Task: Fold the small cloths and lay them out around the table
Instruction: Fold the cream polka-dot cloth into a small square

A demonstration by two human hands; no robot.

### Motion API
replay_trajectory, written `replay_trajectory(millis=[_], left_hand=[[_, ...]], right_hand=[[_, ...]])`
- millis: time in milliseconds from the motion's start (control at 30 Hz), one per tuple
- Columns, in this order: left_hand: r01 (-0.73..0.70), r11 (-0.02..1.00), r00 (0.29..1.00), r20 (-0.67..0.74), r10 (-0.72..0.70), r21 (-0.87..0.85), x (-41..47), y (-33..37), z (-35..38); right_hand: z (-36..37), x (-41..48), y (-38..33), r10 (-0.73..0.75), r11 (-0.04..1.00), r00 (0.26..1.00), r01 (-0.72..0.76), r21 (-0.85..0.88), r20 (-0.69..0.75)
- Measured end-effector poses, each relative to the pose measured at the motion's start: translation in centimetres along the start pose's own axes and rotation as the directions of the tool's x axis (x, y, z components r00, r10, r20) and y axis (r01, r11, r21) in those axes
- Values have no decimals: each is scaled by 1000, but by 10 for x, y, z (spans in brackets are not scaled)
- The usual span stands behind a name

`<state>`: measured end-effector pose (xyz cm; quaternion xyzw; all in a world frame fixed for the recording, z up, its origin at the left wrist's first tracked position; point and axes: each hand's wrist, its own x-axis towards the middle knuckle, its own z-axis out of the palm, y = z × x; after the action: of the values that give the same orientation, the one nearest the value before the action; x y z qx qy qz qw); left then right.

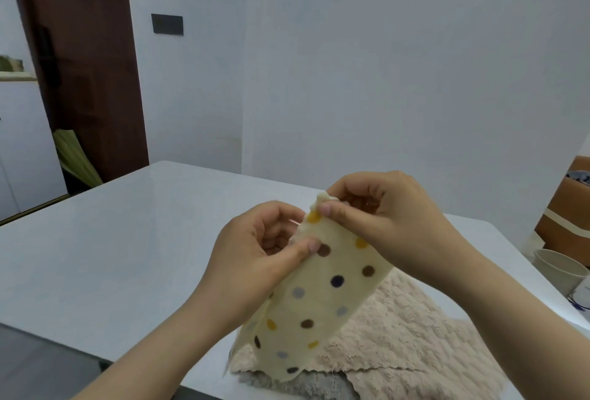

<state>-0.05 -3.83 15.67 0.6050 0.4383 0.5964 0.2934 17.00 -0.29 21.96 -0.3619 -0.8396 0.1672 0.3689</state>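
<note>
White table [127,240] under you, head view: your right hand [383,211] pinches the dotted cloth [319,303] at its top corner, thumb clamped against fingers. Your left hand [255,249] pinches the edge just below. The long axis hangs down from your fingers, over the beige cloth [399,335]. Both hands sit at the top end, so the fold probably starts there.

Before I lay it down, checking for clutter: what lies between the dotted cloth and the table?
Head view: a beige cloth, a grey cloth under it, lies on the table beneath the dotted cloth.
</note>
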Motion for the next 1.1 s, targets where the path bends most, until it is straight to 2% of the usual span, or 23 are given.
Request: replay_trajectory(millis=[100, 267, 567, 833, 1100], left_hand=[[-40, 999, 999, -31, 41, 7, -4, -4, -2], [-90, 992, 996, -6, 91, 93, -11, -13, -3], [24, 998, 999, 25, -25, 57, -14, -26, 0], [99, 989, 989, 99, -110, 110, -20, -38, -1], [112, 978, 979, 150, -139, 179, -29, -49, -5]], right_hand=[[-2, 1, 2, -1, 1000, 1000, 1, -7, -31], [-3, 2, 5, 10, 1000, 1000, -11, -13, -24], [-5, 2, 6, -2, 1000, 1000, 1, -31, -26], [-10, 4, 13, 11, 1000, 996, -13, -20, -92], [-10, 10, 24, 46, 998, 982, -53, -33, -181]])
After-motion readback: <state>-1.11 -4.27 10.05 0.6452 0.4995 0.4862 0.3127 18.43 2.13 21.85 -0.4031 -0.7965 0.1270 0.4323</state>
